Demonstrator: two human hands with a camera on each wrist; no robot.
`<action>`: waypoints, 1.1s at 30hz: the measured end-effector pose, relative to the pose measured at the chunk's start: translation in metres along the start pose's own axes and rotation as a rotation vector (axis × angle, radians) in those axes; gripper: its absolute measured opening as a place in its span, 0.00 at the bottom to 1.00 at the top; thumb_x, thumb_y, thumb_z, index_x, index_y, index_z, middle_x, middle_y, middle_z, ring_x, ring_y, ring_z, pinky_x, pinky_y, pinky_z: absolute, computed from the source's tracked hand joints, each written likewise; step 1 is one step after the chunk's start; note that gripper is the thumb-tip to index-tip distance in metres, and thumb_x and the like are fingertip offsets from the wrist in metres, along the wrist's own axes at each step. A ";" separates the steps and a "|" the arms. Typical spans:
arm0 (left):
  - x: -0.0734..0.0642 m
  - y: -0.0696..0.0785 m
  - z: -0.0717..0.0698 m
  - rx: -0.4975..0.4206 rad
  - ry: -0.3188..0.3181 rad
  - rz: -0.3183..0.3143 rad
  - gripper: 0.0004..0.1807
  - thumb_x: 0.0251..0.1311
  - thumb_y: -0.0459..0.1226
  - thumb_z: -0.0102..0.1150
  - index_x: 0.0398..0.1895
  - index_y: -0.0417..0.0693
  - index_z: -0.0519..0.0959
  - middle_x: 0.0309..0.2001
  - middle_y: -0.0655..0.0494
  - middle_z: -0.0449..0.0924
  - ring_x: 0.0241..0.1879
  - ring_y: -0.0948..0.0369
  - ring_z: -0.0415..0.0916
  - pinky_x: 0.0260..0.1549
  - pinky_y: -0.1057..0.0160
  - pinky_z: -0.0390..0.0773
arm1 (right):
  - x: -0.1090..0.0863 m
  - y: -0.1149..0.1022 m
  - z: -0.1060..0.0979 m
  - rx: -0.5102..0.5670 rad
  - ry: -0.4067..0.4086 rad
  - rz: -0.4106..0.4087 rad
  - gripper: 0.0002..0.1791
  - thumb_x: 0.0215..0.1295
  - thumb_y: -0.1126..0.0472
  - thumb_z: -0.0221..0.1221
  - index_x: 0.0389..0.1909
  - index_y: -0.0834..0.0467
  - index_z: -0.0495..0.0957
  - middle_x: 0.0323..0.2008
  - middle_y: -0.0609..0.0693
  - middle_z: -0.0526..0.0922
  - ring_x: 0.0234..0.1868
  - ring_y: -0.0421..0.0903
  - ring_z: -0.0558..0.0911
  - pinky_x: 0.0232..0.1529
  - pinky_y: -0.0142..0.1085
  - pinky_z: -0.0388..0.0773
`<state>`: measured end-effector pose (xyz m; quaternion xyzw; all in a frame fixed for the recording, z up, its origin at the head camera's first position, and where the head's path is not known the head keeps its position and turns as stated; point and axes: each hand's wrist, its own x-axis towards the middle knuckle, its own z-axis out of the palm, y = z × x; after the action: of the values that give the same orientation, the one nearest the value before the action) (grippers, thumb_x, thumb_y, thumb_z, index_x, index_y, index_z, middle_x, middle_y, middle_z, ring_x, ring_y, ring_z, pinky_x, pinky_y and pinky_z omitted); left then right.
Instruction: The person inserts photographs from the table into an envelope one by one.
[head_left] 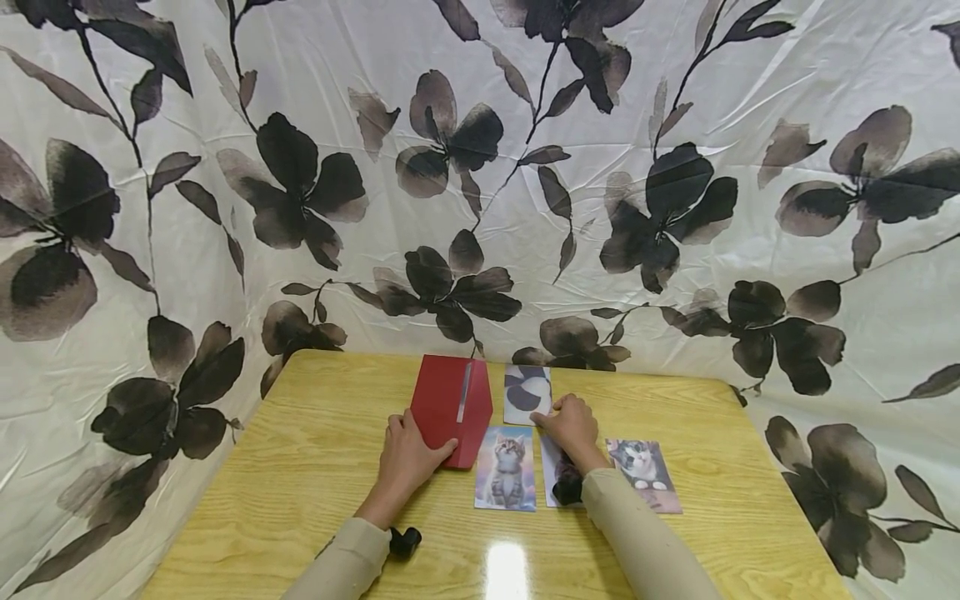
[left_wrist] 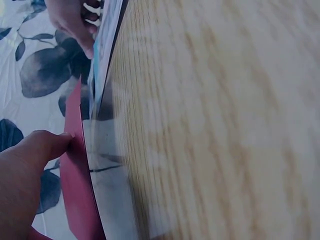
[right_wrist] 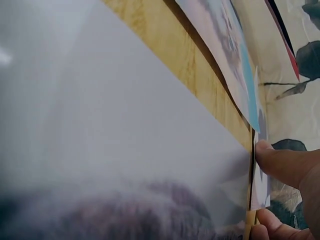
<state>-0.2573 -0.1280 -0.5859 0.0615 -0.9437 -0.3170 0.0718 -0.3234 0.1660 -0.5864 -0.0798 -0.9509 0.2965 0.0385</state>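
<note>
My left hand [head_left: 407, 454] grips a red envelope [head_left: 442, 400] at its near left part, thumb on the near edge and fingers at the left side. A silvery strip [head_left: 464, 392] runs along the envelope near its flap. My right hand [head_left: 573, 429] pinches the near right corner of a dark-and-white photo card [head_left: 527, 392], just right of the envelope; in the right wrist view its thumb [right_wrist: 280, 162] lies at that card's edge. Nearer stand a kitten card [head_left: 506, 471] and another photo card [head_left: 553, 475], partly hidden under my right wrist.
A cat card [head_left: 643, 475] lies right of my right forearm. The wooden table [head_left: 300, 467] ends at a floral cloth [head_left: 450, 208] behind and at the sides. Dark wrist cameras sit under both wrists.
</note>
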 end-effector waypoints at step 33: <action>-0.001 -0.001 0.000 -0.002 0.014 -0.011 0.60 0.54 0.57 0.80 0.75 0.25 0.61 0.60 0.30 0.66 0.50 0.41 0.73 0.49 0.41 0.83 | 0.002 -0.002 0.001 0.146 -0.013 0.023 0.22 0.64 0.54 0.75 0.50 0.60 0.77 0.42 0.57 0.86 0.38 0.55 0.83 0.47 0.54 0.77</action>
<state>-0.2562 -0.1283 -0.5864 0.0691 -0.9426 -0.3177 0.0767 -0.3254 0.1641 -0.5857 -0.0859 -0.9260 0.3660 0.0347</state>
